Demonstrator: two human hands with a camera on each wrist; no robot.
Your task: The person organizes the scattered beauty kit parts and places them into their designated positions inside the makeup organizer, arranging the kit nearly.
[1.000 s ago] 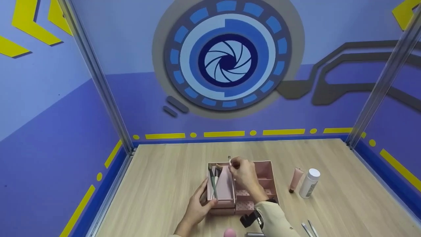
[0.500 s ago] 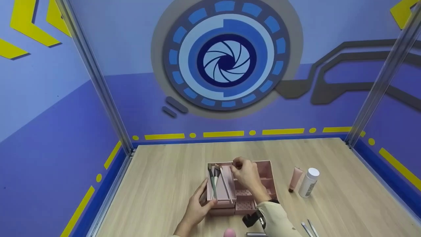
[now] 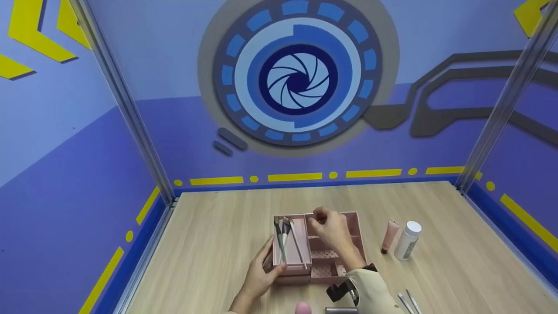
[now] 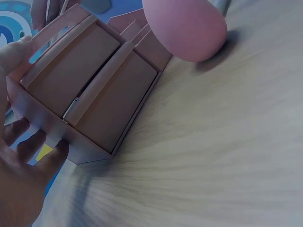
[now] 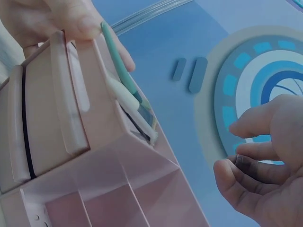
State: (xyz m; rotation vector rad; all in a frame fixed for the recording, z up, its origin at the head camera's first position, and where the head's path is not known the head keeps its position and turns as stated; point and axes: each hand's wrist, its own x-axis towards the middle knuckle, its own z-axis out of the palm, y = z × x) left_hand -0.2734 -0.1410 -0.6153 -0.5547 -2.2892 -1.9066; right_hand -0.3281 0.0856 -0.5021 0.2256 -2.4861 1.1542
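Observation:
A pink makeup organizer (image 3: 293, 279) with front drawers stands on the table. My left hand (image 3: 258, 275) grips its left side, thumb at the front top edge and fingers along the side wall, as the left wrist view shows. In the top left tray lie a green-handled makeup brush (image 3: 280, 243), a white-handled brush (image 5: 124, 94) and a slim brush (image 3: 299, 244), which leans across the front rim. Over the right compartments hovers my right hand (image 3: 335, 230), its fingers loosely bent and holding nothing that I can see.
Right of the organizer stand a pink tube (image 3: 390, 235) and a white bottle (image 3: 408, 241). Two thin sticks (image 3: 409, 302) lie at the front right. Near the front edge are a pink egg-shaped sponge (image 4: 187, 28) and a silvery object (image 3: 341, 310), partly cut off.
My right hand has let go of the slim brush, which now rests in the tray, and has moved slightly right. The left hand keeps its hold on the organizer.

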